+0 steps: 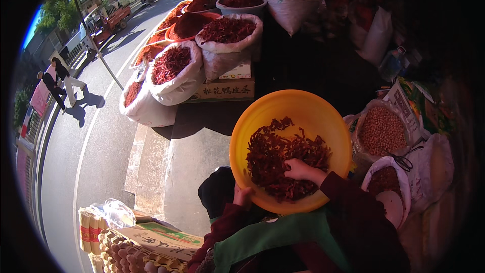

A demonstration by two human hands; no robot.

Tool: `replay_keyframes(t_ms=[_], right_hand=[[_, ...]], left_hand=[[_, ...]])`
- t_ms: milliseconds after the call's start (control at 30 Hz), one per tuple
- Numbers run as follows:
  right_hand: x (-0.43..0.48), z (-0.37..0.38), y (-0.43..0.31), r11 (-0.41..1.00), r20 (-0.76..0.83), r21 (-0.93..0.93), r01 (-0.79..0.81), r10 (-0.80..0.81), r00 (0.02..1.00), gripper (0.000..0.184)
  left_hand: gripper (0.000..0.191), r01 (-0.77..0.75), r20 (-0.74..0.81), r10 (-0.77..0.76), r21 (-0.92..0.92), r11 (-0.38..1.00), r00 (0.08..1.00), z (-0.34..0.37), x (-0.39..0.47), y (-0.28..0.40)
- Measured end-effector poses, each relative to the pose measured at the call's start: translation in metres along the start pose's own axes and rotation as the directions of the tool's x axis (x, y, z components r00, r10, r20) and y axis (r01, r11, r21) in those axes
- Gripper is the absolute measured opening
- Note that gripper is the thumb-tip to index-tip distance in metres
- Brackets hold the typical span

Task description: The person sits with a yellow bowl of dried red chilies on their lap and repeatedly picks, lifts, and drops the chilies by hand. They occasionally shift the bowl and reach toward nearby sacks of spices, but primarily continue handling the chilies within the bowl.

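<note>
A large yellow plastic bowl (290,102) rests over my lap, tilted towards me. Dark red dried chili peppers (265,163) cover much of its bottom. My left hand (241,196) grips the bowl's near left rim, its fingers partly hidden by the bowl. Inside, my right hand (304,170) touches the chilies with curled fingers. Whether a chili is pinched between those fingertips cannot be seen. Below the bowl, a green apron (273,235) lies across me.
Ahead stand open sacks of dried chilies (227,32) and a basin of chili powder (191,24). A sack of peanuts (382,131) and a sack with a white scoop (390,206) are at right. Egg trays (132,256) sit lower left. Two people walk on the road (102,129).
</note>
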State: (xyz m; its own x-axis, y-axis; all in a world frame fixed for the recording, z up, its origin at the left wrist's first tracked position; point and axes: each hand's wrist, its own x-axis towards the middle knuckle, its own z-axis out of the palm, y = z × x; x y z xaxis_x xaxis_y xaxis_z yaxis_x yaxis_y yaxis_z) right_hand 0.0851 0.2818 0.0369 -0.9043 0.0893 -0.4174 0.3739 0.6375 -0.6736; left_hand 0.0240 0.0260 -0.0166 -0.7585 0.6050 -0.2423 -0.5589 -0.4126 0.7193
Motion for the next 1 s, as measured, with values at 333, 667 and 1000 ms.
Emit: replay_keyframes(t_ms=[333, 667, 1000], right_hand=[[0.014, -0.002, -0.025, 0.945, -0.292, 0.262, 0.195, -0.115, 0.950, 0.027], [0.018, -0.007, -0.047, 0.598, -0.115, 0.800, 0.044, 0.082, 0.990, 0.016], [0.021, -0.006, -0.031, 0.219, -0.030, 0.976, 0.021, 0.037, 0.999, 0.017]], left_hand=[[0.067, -0.025, -0.017, 0.025, -0.013, 1.000, 1.000, 0.004, -0.003, 0.003], [0.066, -0.032, -0.023, 0.031, -0.016, 0.999, 0.999, -0.005, 0.002, -0.004], [0.064, -0.009, -0.033, 0.009, -0.008, 1.000, 0.999, 0.016, -0.005, 0.017]])
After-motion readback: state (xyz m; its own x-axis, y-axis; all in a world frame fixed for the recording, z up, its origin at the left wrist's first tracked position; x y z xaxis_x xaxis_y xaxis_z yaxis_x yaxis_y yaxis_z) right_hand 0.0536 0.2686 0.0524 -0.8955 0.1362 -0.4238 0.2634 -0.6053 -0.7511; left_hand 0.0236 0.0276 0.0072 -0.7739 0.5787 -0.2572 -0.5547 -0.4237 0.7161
